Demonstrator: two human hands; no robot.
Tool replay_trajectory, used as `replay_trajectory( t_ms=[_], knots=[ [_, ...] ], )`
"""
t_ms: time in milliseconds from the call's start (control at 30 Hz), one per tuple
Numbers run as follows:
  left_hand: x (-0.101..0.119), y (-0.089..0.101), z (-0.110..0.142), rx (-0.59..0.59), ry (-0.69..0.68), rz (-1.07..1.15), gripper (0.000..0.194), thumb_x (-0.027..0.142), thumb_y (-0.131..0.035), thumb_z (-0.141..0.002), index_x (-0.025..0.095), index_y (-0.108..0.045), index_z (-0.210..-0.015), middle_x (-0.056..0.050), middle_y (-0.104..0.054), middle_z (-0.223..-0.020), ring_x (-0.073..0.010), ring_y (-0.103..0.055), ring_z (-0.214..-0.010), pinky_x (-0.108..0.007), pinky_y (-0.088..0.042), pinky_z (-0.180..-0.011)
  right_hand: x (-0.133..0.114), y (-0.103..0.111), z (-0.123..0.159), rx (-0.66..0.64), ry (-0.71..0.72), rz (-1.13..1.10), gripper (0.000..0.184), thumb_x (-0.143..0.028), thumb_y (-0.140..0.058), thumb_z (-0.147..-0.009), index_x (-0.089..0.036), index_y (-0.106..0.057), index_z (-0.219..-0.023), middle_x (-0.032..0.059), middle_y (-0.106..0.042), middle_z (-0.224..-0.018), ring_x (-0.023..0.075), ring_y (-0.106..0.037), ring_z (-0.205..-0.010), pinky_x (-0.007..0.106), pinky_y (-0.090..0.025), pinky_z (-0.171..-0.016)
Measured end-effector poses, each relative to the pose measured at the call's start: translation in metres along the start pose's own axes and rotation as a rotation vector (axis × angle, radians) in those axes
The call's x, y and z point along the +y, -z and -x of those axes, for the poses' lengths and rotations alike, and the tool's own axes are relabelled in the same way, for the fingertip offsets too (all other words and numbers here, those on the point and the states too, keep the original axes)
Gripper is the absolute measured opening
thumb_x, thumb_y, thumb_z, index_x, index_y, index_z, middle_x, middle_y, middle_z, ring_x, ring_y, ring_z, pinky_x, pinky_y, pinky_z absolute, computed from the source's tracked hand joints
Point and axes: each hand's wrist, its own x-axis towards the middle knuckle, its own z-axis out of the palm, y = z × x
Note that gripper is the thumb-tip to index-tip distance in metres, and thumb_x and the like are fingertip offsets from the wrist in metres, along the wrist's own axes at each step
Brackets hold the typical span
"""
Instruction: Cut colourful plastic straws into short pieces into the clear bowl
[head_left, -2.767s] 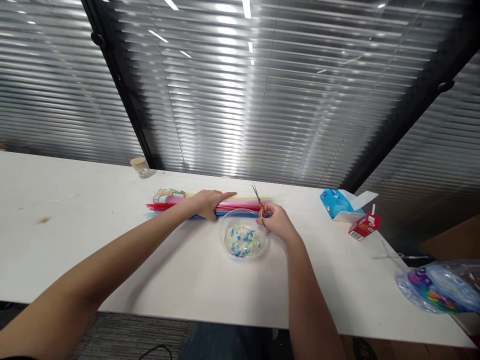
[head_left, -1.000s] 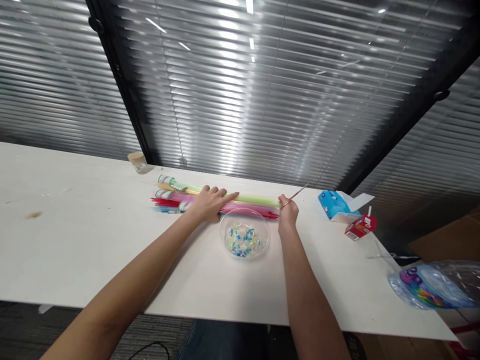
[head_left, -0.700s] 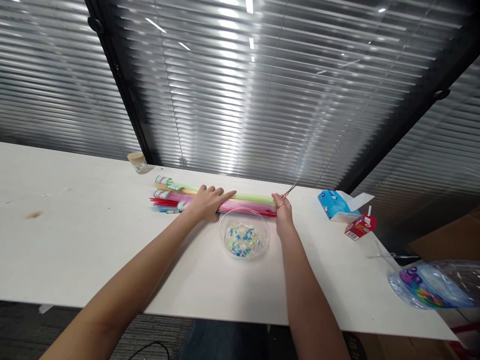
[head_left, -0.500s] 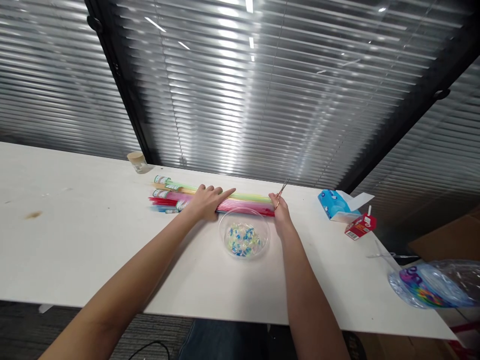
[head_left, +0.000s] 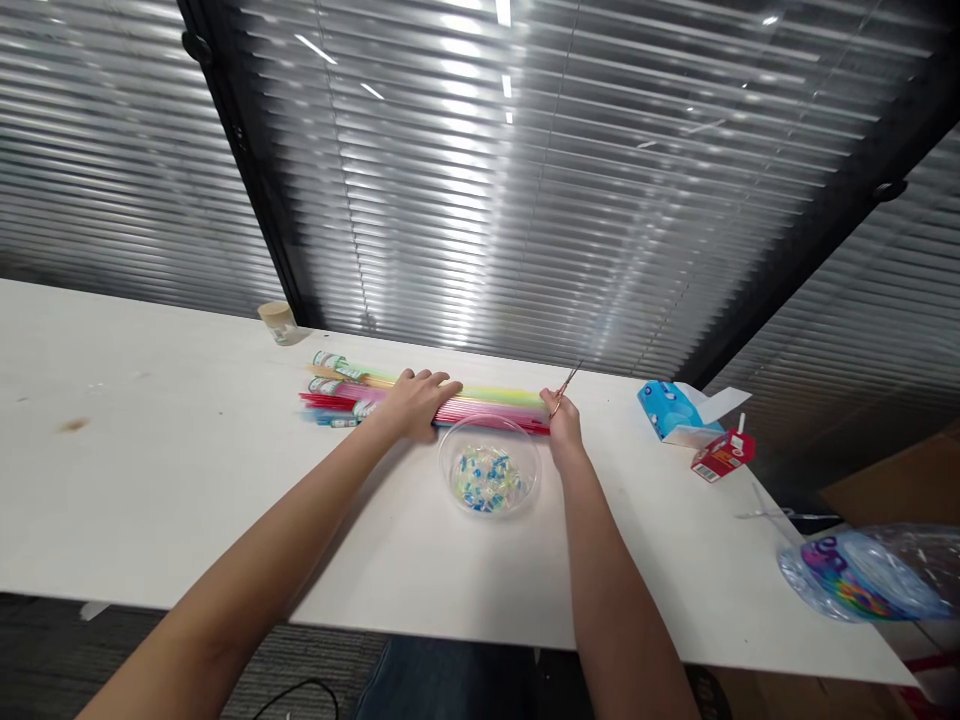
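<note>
Bundles of long thin plastic straws [head_left: 491,408] in green, yellow, pink, red and blue lie lengthwise on the white table, with printed labels near their left ends. My left hand [head_left: 417,402] grips the bundles from above near their middle, fingers bent over them. In my right hand [head_left: 562,415] is a pair of scissors [head_left: 568,382], its blades pointing up and away beyond the straws. That hand also rests against the right ends of the bundles. Just in front stands a clear plastic bowl [head_left: 489,480] holding small cut pieces in blue, pale yellow and clear.
A lidded jar [head_left: 278,324] stands at the back left. To the right are a blue tissue box [head_left: 670,410], a small red carton [head_left: 723,456] and a clear plastic package [head_left: 855,575] near the table's right edge. Window blinds [head_left: 465,200] rise behind the table.
My left thumb and forefinger, stretched to the right before, have drawn in over the straws. My right hand and the scissors stay at the right ends.
</note>
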Motion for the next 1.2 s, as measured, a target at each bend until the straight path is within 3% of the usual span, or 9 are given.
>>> replay_trajectory(
  t_ms=[267, 567, 833, 1000, 1200],
  knots=[
    [-0.003, 0.005, -0.004, -0.103, 0.032, 0.05, 0.082, 0.031, -0.068, -0.06, 0.028, -0.041, -0.137, -0.013, -0.061, -0.123, -0.0365, -0.054, -0.108, -0.046, -0.035, -0.088, -0.005, -0.004, 0.008, -0.08, 0.019, 0.011, 0.034, -0.047, -0.074, -0.067, -0.02, -0.069, -0.087, 0.0045, -0.071, -0.095, 0.0247, -0.063, -0.102, 0.036, -0.044, -0.095],
    [-0.008, 0.008, -0.008, -0.177, 0.04, 0.063, 0.093, 0.032, -0.066, -0.057, 0.025, -0.035, -0.144, -0.017, -0.058, -0.125, -0.0372, -0.059, -0.104, -0.05, -0.033, -0.09, 0.0, -0.011, 0.007, -0.116, 0.007, -0.026, 0.033, -0.046, -0.073, -0.072, -0.023, -0.068, -0.095, 0.0049, -0.07, -0.111, 0.0248, -0.059, -0.117, 0.038, -0.042, -0.105],
    [-0.015, 0.006, -0.011, -0.14, 0.005, 0.096, 0.091, 0.05, -0.064, -0.064, 0.027, -0.034, -0.147, -0.014, -0.06, -0.124, -0.0359, -0.06, -0.104, -0.048, -0.035, -0.089, 0.007, -0.016, 0.005, -0.126, 0.021, -0.053, 0.039, -0.053, -0.07, -0.075, -0.025, -0.068, -0.101, 0.0047, -0.067, -0.124, 0.0249, -0.055, -0.125, 0.043, -0.036, -0.111],
    [-0.015, 0.003, -0.011, -0.124, -0.003, 0.066, 0.099, 0.072, -0.064, -0.062, 0.024, -0.039, -0.144, -0.016, -0.062, -0.121, -0.0385, -0.058, -0.105, -0.048, -0.034, -0.091, 0.005, -0.012, 0.001, -0.104, 0.032, -0.048, 0.041, -0.055, -0.071, -0.072, -0.024, -0.068, -0.099, 0.0051, -0.069, -0.118, 0.0248, -0.058, -0.119, 0.039, -0.044, -0.102],
    [-0.017, -0.002, -0.012, -0.112, -0.012, 0.069, 0.097, 0.074, -0.063, -0.063, 0.027, -0.04, -0.145, -0.016, -0.056, -0.129, -0.0357, -0.06, -0.104, -0.044, -0.035, -0.09, 0.001, -0.007, -0.004, -0.018, 0.077, -0.012, 0.049, -0.06, -0.066, -0.07, -0.02, -0.065, -0.1, 0.0085, -0.068, -0.112, 0.0259, -0.059, -0.113, 0.035, -0.049, -0.087]
  ],
)
